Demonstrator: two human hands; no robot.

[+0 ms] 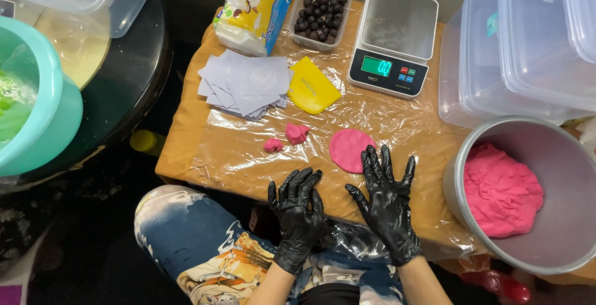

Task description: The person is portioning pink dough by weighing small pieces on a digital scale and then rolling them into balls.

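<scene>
A person in black gloves is sitting at a low table (186,150) that is wearing a sheet of clear plastic wrap, seen from above. A flattened round disc of pink dough (349,150) is lying on the wrap, and everything else is placed from that disc.

The right hand (388,205) is resting just below the disc, fingers spread and released, its fingertips (371,156) touching or overlapping the disc's near edge. The left hand (299,215) is sitting lower left of the disc, fingers loosely curled and empty, gripping nothing.

The disc is lying flat and is nearly circular, so it is showing no clear long axis and pointing no particular way.

Left of the disc, two small pink dough scraps (296,133) are lying apart from it. Above and left are a yellow scraper (312,86) and a stack of pale paper squares (245,84). Above is a digital scale (392,41), with a tub of dark balls (321,8) beside it. Right of the disc, a metal bowl (456,168) is holding a large pink dough mass (500,190).

Risks, as a judgement: the thin disc could be sticking to the wrap or glove and tearing when lifted, and the loose wrap could be bunching under the hands.
</scene>
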